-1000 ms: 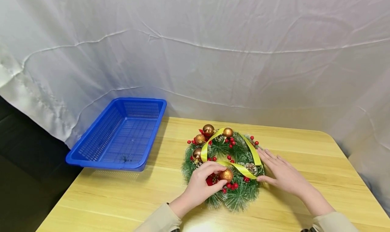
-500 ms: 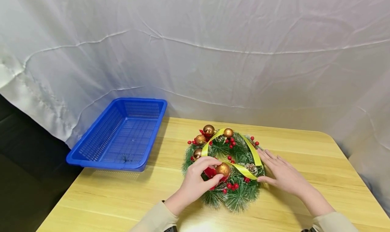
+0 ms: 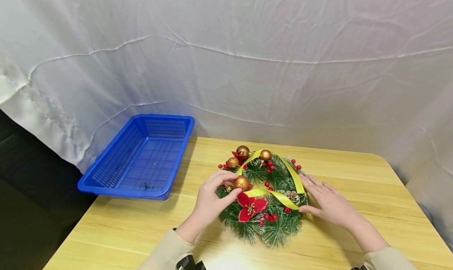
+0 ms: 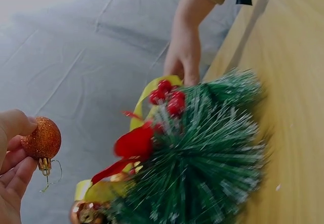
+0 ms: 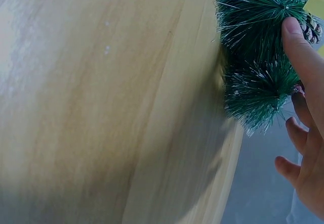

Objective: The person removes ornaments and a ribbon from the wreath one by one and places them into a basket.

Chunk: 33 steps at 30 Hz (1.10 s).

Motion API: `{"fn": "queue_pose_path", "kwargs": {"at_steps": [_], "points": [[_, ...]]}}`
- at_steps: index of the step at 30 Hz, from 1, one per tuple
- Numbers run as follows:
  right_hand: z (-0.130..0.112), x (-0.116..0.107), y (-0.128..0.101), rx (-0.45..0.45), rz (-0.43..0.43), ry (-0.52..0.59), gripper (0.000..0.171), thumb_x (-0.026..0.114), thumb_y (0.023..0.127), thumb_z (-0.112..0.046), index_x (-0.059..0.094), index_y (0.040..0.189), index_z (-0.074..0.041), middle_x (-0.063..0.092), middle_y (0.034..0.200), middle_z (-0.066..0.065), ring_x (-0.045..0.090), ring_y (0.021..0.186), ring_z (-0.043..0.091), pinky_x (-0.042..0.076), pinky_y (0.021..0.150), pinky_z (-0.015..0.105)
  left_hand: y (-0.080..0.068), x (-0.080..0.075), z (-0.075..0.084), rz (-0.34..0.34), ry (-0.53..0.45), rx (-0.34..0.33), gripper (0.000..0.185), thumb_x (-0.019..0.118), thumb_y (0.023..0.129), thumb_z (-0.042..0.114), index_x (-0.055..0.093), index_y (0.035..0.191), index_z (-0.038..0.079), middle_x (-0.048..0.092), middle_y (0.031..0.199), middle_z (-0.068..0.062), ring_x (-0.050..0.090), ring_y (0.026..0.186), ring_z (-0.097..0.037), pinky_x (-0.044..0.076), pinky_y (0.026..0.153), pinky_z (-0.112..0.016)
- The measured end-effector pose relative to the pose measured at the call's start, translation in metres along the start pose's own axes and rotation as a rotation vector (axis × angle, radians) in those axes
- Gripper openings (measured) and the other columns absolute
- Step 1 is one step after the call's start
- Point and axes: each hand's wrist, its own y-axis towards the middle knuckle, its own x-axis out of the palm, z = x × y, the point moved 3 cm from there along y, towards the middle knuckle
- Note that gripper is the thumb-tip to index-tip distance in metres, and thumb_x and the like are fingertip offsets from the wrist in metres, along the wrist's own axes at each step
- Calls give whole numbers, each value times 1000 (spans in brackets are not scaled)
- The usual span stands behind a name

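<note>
A glittery copper bauble (image 4: 42, 139) with a gold cap and a thin loop is pinched between the thumb and fingers of my left hand (image 3: 211, 201). In the head view it hangs over the left side of a green wreath (image 3: 277, 230). The wreath carries a red poinsettia (image 3: 251, 207), red berries, a pine cone (image 3: 292, 196), other copper baubles (image 3: 242, 152) and a yellow ribbon (image 3: 296, 178). At the wreath's right edge rests my right hand (image 3: 330, 201), fingers extended. Its thumb touches the green needles (image 5: 258, 11) in the right wrist view.
A blue mesh basket (image 3: 177, 159) stands at the table's left back, with a small dark sprig (image 3: 145, 184) inside. Light wood table (image 3: 354, 171) lies under the wreath. A grey-white cloth (image 3: 247, 65) hangs behind.
My left hand has carried the bauble from the wreath's front middle to its left side, uncovering the red poinsettia. My right hand has stayed in place.
</note>
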Motion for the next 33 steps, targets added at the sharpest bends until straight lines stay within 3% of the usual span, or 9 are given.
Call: {"fn": "queue_pose_path", "kwargs": {"at_steps": [7,21,26,30,33], "points": [[-1,-1,-1,-11,5,0,93,52,86,-63,11,154,-15,19,155,11,23,138,38,15,111,58,7,-22,-1,66,38,-32,35,78,77,3,67,110,6,65,107,-3,64,89,-17,52,86,-31],[2,3,-1,-6,20,8,94,54,85,-64,13,154,-15,20,155,9,24,139,37,13,112,55,12,-61,-16,167,96,-43,34,79,74,-3,69,106,1,65,105,-10,64,88,-21,53,83,-26],[2,3,-1,-3,20,7,95,54,84,-65,13,154,-16,19,156,8,23,139,36,16,111,58,13,-72,-6,203,81,-49,34,76,70,-14,67,102,-8,63,102,-19,63,86,-28,53,82,-30],[2,3,-1,-9,23,7,94,54,85,-64,12,154,-16,19,156,8,24,139,37,15,111,58,16,-83,7,236,143,-41,31,76,70,-16,66,99,-10,64,99,-21,63,83,-31,53,81,-29],[3,3,-1,-5,19,9,94,54,85,-64,11,155,-16,19,156,8,24,139,37,14,111,57,16,-91,8,250,166,-50,30,76,71,-15,66,99,-10,64,99,-21,64,82,-32,54,80,-29]]}}
